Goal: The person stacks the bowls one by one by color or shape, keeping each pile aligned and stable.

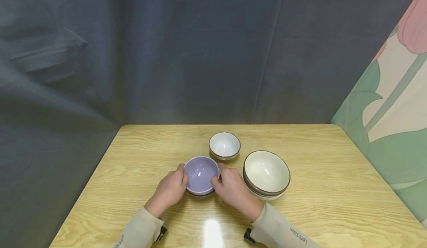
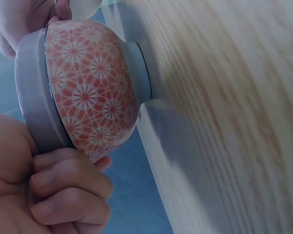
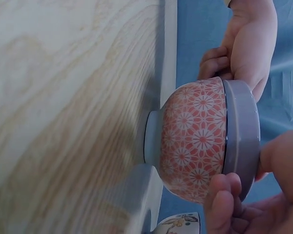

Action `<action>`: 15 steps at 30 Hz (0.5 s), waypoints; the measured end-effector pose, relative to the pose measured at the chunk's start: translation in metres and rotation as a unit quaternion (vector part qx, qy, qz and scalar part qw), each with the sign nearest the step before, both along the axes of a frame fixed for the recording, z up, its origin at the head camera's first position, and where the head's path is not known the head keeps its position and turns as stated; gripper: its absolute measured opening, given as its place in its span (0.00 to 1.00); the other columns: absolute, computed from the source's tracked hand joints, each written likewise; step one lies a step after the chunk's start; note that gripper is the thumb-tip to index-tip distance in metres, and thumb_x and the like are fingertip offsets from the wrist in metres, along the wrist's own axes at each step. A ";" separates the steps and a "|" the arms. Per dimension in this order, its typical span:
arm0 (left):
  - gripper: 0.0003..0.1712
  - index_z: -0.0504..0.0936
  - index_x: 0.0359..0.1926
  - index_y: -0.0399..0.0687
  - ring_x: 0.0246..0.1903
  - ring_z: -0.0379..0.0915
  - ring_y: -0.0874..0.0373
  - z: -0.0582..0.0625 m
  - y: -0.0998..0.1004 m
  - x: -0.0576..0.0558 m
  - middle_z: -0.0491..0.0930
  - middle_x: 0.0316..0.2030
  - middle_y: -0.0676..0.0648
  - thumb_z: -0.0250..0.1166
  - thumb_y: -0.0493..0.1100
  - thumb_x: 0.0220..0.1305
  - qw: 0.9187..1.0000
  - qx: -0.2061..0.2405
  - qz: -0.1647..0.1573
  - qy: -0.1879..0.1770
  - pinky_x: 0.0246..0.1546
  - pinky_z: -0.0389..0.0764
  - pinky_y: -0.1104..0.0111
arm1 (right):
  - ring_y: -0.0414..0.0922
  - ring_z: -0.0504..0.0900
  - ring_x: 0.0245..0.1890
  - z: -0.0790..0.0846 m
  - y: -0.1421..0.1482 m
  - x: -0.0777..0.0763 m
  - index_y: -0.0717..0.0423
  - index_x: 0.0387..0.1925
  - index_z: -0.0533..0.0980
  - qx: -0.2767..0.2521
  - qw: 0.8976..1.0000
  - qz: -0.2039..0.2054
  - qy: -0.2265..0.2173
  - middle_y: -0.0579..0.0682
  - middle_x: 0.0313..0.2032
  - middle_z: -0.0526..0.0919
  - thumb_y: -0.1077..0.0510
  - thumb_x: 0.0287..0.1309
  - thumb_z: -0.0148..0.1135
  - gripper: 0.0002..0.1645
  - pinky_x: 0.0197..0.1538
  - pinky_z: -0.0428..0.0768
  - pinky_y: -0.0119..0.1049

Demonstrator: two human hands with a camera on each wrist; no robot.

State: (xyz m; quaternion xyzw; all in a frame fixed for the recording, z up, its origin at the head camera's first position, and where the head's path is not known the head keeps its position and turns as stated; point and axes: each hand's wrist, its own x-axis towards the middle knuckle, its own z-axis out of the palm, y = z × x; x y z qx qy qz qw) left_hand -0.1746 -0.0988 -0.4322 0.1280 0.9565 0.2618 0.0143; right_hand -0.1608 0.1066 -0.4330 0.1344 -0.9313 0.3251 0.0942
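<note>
A lavender bowl (image 1: 201, 174) sits nested inside a red bowl with white flower patterns (image 2: 90, 90), which stands upright on the table. My left hand (image 1: 171, 187) grips the left side of the lavender bowl's rim, fingers curled on the outside. On the opposite side my right hand (image 1: 233, 189) holds the same rim, its thumb over the edge. The right wrist view shows the red bowl's pale foot (image 3: 150, 137) at the tabletop. How far the lavender bowl reaches down inside the red one is hidden.
Just behind the nested pair stands a small white bowl (image 1: 224, 145) with a dark rim. A stack of larger bowls, topped by a cream one (image 1: 267, 172), stands right beside my right hand. The wooden table (image 1: 320, 159) ends at a dark curtain (image 1: 200, 73).
</note>
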 end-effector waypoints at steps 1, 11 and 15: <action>0.20 0.72 0.57 0.28 0.26 0.75 0.51 0.000 0.000 0.000 0.82 0.35 0.33 0.48 0.38 0.73 1.000 0.003 0.001 0.000 0.25 0.78 0.56 | 0.38 0.72 0.19 0.000 0.000 0.000 0.66 0.45 0.79 0.000 1.000 0.000 -0.001 0.46 0.20 0.76 0.61 0.55 0.58 0.17 0.20 0.71 0.29; 0.20 0.76 0.54 0.28 0.36 0.83 0.37 -0.008 0.002 -0.003 0.83 0.37 0.31 0.46 0.40 0.75 0.999 0.002 0.016 0.029 0.32 0.82 0.48 | 0.38 0.73 0.19 -0.001 0.001 -0.002 0.65 0.45 0.79 -0.007 1.000 0.000 -0.006 0.46 0.21 0.77 0.62 0.53 0.58 0.17 0.21 0.72 0.29; 0.20 0.75 0.53 0.27 0.36 0.82 0.38 -0.007 0.002 -0.003 0.83 0.37 0.32 0.45 0.40 0.76 1.000 0.002 0.013 0.020 0.33 0.82 0.49 | 0.37 0.73 0.18 -0.001 0.001 -0.002 0.65 0.45 0.78 -0.013 1.000 0.004 -0.017 0.46 0.20 0.76 0.62 0.54 0.57 0.16 0.19 0.71 0.29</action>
